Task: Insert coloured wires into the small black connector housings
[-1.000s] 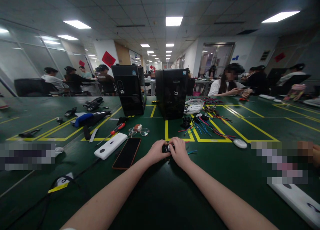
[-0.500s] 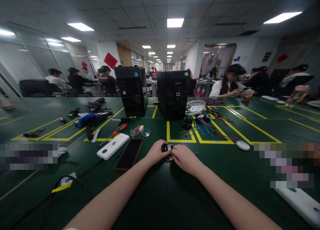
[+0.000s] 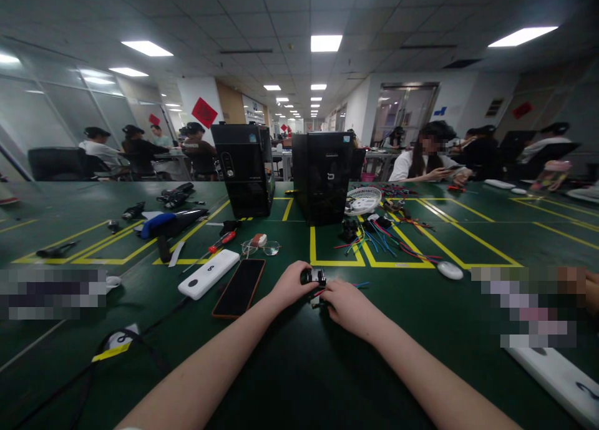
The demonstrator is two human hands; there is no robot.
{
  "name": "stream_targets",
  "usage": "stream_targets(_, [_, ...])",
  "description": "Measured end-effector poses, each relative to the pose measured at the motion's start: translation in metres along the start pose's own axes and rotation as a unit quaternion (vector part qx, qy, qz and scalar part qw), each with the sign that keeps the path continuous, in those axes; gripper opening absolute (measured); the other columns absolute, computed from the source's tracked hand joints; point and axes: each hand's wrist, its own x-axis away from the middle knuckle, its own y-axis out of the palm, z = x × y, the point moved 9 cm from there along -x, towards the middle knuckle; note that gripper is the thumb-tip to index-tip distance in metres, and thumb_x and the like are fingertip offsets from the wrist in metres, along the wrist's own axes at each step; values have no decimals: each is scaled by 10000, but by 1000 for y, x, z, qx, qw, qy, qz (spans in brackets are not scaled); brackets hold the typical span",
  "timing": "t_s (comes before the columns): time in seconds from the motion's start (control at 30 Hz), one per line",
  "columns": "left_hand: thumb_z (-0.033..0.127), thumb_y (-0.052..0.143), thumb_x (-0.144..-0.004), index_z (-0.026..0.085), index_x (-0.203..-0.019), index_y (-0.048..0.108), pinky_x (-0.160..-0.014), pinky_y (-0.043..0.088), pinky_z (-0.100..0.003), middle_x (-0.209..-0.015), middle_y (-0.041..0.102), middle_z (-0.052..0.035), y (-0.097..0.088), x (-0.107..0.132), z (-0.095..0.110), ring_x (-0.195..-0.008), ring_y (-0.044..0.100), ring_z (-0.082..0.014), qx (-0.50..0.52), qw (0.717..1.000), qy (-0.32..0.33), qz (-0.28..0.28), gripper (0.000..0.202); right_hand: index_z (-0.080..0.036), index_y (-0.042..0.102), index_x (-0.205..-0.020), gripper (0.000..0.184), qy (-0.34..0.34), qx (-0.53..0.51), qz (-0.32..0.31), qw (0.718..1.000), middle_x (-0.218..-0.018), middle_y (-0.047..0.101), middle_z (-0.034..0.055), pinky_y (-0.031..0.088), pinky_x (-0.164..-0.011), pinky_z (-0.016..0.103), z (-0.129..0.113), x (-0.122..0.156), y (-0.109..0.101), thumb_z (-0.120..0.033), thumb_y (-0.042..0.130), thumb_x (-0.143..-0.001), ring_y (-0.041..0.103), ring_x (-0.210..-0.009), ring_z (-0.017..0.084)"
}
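Note:
My left hand [image 3: 291, 285] is closed around a small black connector block [image 3: 314, 276] and holds it just above the green table [image 3: 299, 367]. My right hand [image 3: 345, 302] sits right beside it, lower and nearer to me, with fingers pinched at thin coloured wires [image 3: 359, 285] that run out from under the block. What the right fingertips grip is too small to make out clearly.
A dark phone [image 3: 238, 287] and a white power bank [image 3: 208, 273] lie left of my hands, with glasses [image 3: 260, 248] and a red screwdriver [image 3: 219, 239] behind. Two black computer towers [image 3: 322, 175] stand ahead. Loose wires [image 3: 384, 236], a white basket [image 3: 364, 199] and a white mouse [image 3: 450, 269] lie to the right. Other people sit beyond.
My right hand has slid off the black block, down and toward me. The block now shows more fully in my left hand.

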Motion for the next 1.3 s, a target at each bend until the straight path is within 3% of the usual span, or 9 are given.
stream_targets(0.13, [291, 666, -700, 183, -921, 568, -802, 434, -332, -938, 580, -48, -1, 0, 2, -894, 549, -212, 2, 1000, 7, 2, 265, -208, 610, -1019, 315, 4, -13, 16, 1000, -1014, 581, 85, 402, -829, 328, -2, 1, -3, -121, 507, -734, 514, -949, 216])
stream_targets(0.37, [266, 663, -701, 187, -927, 567, -823, 434, -342, -938, 585, -48, -1, 1, 2, -909, 550, -216, -1, 1000, 1, 3, 258, -188, 609, -855, 147, 13, 11, 27, 999, -956, 570, 88, 407, -788, 344, -5, -1, -1, -129, 518, -755, 509, -914, 223])
stream_targets(0.67, [296, 668, -700, 179, -942, 568, -821, 438, -343, -949, 585, -56, 2, 0, 0, -910, 548, -217, -7, 1000, 11, 4, 286, -157, 573, -924, 187, 8, 43, -50, 998, -956, 595, 80, 400, -808, 332, -8, 0, 15, -119, 415, -833, 535, -905, 205])
stream_targets(0.83, [297, 668, -702, 178, -944, 567, -813, 435, -338, -945, 584, -58, 1, 0, 0, -904, 545, -214, -5, 1000, 14, 6, 288, -127, 555, -976, 219, 20, 63, -38, 997, -996, 577, 105, 393, -819, 345, -6, 1, 18, -102, 386, -838, 521, -931, 226])
stream_targets(1.03, [339, 673, -710, 201, -989, 605, -847, 417, -330, -999, 552, -59, 2, 3, 12, -953, 521, -214, -8, 999, 48, -24, 319, -139, 513, -993, 230, 115, -1, -22, 993, -941, 613, 97, 384, -768, 283, 11, -5, -2, -120, 312, -883, 567, -874, 187])
stream_targets(1.17, [406, 658, -720, 210, -1016, 621, -810, 430, -330, -912, 562, -47, 6, 5, 18, -887, 538, -210, -17, 996, 60, -57, 357, -165, 442, -1173, 329, 165, -3, -3, 986, -984, 629, 98, 401, -708, 271, 20, 0, -15, -319, 368, -891, 600, -856, 200])
stream_targets(1.23, [407, 663, -719, 220, -1106, 580, -880, 403, -366, -912, 587, -38, 10, 7, 20, -904, 548, -213, -4, 994, 73, -79, 437, -162, 381, -1263, 473, 187, 19, -18, 982, -989, 639, 114, 412, -694, 288, 26, 3, -10, -397, 424, -855, 614, -849, 226])
stream_targets(1.3, [392, 680, -710, 245, -1237, 475, -992, 314, -421, -1001, 605, -36, 12, 8, 21, -991, 538, -224, 22, 993, 82, -88, 584, -162, 445, -1217, 445, 203, 38, -41, 978, -954, 652, 115, 420, -691, 296, 33, 5, -4, -393, 442, -836, 621, -848, 238])
